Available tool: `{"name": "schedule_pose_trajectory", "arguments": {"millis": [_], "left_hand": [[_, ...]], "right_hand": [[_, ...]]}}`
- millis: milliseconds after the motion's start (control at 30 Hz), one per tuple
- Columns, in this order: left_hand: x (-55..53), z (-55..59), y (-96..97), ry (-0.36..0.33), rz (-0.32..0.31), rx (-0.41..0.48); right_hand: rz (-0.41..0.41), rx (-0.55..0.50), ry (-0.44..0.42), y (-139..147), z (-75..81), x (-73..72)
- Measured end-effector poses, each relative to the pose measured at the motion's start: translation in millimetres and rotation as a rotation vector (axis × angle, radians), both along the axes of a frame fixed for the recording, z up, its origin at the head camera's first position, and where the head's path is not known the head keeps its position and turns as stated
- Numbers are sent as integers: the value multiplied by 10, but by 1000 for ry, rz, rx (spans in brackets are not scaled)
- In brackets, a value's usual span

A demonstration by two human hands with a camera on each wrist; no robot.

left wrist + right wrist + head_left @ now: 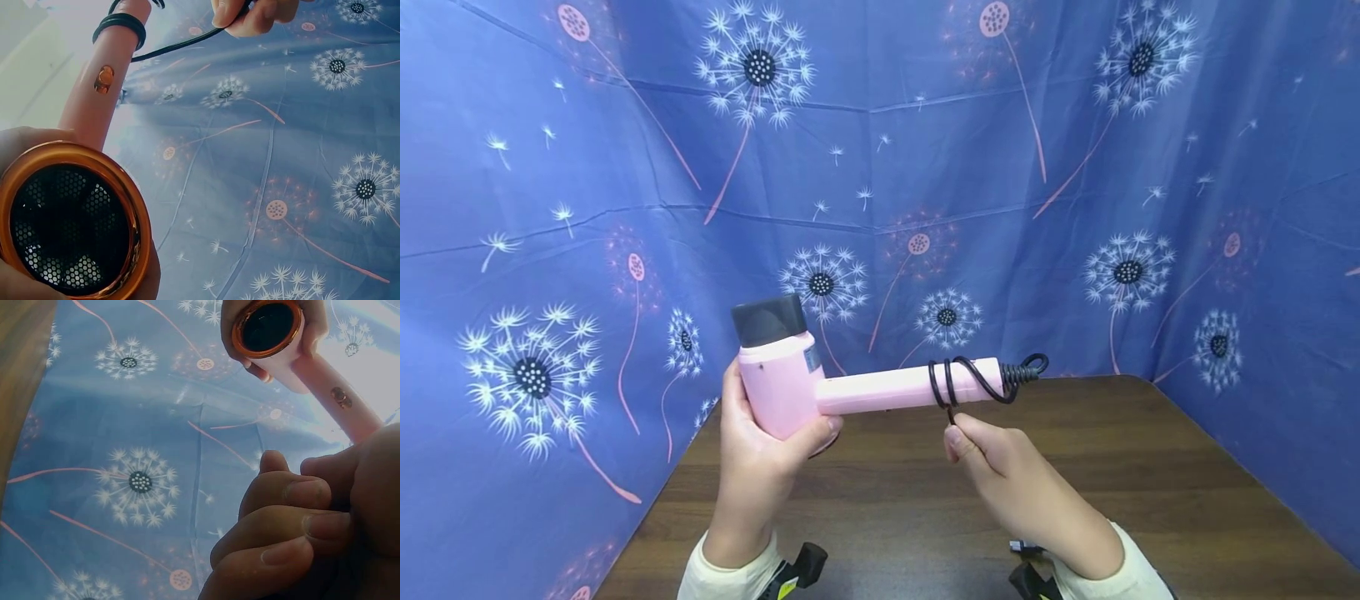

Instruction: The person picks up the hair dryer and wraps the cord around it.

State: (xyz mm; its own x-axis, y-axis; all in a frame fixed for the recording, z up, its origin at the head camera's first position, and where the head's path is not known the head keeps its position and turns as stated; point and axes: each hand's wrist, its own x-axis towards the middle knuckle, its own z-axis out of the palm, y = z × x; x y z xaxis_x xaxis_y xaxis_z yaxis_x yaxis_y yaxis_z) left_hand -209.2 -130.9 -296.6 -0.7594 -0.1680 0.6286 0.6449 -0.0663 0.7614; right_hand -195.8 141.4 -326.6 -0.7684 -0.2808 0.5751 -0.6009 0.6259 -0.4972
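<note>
A pink hair dryer [778, 387] with a black nozzle [770, 321] is held up above the table. My left hand [760, 467] grips it round the body, thumb across the lower end. In the left wrist view its copper-rimmed rear grille [69, 228] and a copper switch [104, 79] on the handle show. A black cord [950, 383] is looped several times round the handle's outer end. Just below the handle, my right hand [1015, 475] pinches the cord between thumb and fingers. In the left wrist view the cord runs taut from the handle to those fingers.
Beneath both hands lies a brown wooden table [895, 500]. A small plug end [1025, 547] shows beside the right wrist. Blue curtains [880, 167] with dandelion prints enclose the back and sides. Black straps [790, 575] sit at the wrists.
</note>
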Motion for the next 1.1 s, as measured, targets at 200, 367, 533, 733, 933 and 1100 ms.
{"name": "schedule_pose_trajectory", "arguments": {"millis": [200,367,533,733,933,1100], "left_hand": [[-15,34,1,37,10,20],[-13,38,1,41,2,51],[-14,31,-2,48,4,66],[-32,26,-9,48,30,64],[-32,8,-4,56,60,48],[-38,3,4,72,80,27]], "right_hand": [[-6,48,63,5,28,32],[-4,84,62,-24,35,59],[-16,107,61,-52,48,106],[-19,126,105,-67,52,156],[-33,134,98,-75,46,208],[-46,152,129,-81,53,246]]}}
